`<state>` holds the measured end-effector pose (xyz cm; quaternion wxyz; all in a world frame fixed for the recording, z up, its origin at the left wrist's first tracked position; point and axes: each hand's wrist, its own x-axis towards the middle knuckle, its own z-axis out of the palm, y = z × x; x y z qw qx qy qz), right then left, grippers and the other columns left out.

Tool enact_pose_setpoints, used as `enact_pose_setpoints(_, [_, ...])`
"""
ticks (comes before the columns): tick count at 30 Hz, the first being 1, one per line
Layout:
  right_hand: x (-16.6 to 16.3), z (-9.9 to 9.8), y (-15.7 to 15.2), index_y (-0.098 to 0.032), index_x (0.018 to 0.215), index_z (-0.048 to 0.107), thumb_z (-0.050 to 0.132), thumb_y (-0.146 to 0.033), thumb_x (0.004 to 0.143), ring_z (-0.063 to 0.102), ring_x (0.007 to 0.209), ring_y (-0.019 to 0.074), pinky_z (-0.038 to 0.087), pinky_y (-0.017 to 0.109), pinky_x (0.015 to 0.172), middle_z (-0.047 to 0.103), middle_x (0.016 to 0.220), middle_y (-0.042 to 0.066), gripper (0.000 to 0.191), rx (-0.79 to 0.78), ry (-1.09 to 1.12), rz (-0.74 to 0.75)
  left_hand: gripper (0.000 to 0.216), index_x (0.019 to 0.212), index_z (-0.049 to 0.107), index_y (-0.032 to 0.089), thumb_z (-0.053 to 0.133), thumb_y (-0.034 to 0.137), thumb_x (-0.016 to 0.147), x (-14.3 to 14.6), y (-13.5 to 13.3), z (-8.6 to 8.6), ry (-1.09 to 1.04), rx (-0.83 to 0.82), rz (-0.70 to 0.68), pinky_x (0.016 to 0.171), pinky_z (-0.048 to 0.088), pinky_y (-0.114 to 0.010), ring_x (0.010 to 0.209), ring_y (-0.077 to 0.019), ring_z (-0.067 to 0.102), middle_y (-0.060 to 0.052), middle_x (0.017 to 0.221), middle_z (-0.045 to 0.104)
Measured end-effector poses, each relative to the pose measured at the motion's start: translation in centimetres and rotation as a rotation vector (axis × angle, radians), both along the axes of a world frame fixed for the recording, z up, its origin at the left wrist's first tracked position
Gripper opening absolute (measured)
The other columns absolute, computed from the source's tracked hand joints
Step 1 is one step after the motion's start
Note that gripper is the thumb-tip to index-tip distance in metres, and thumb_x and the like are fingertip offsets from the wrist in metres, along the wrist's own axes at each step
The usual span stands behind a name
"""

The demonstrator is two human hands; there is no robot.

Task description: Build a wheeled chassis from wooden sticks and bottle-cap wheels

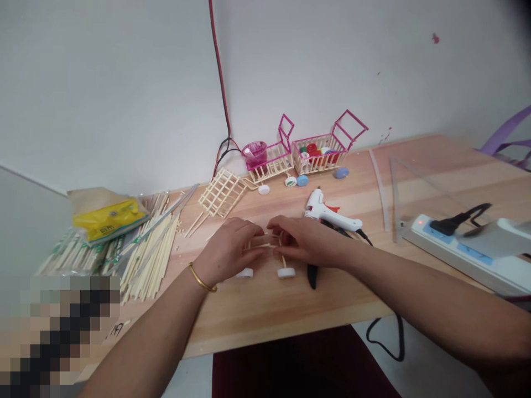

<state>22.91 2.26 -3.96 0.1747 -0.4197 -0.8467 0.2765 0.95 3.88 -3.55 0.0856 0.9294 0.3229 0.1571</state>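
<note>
Both my hands meet at the middle of the wooden table [265, 309] over a small stick frame [265, 243] with white bottle-cap wheels [286, 272]. My left hand [228, 249], a gold bangle on its wrist, curls its fingers around the frame's left side. My right hand [305, 240] pinches the frame's right side. Much of the frame is hidden under the fingers. A second white cap [244, 272] shows below my left hand.
A white glue gun [327, 213] lies just behind my right hand. Wooden sticks [145, 249] and a yellow packet [105, 213] are at left. A stick lattice [222, 192], two pink-trimmed stick carts [307, 149], a power strip [464, 249] and a clear set square [398, 188] are also on the table.
</note>
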Motion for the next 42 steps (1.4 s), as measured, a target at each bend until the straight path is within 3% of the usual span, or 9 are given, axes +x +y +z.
enact_pose_setpoints(42, [0.02, 0.01, -0.03, -0.017, 0.115, 0.049, 0.06, -0.031, 0.083, 0.061, 0.079, 0.0169, 0.043, 0.028, 0.068, 0.067, 0.092, 0.006, 0.037, -0.01, 0.002, 0.0, 0.024, 0.098, 0.057, 0.018, 0.057, 0.039, 0.085, 0.11, -0.08, 0.03, -0.008, 0.011, 0.002, 0.076, 0.045, -0.035, 0.083, -0.0201, 0.057, -0.005, 0.086, 0.063])
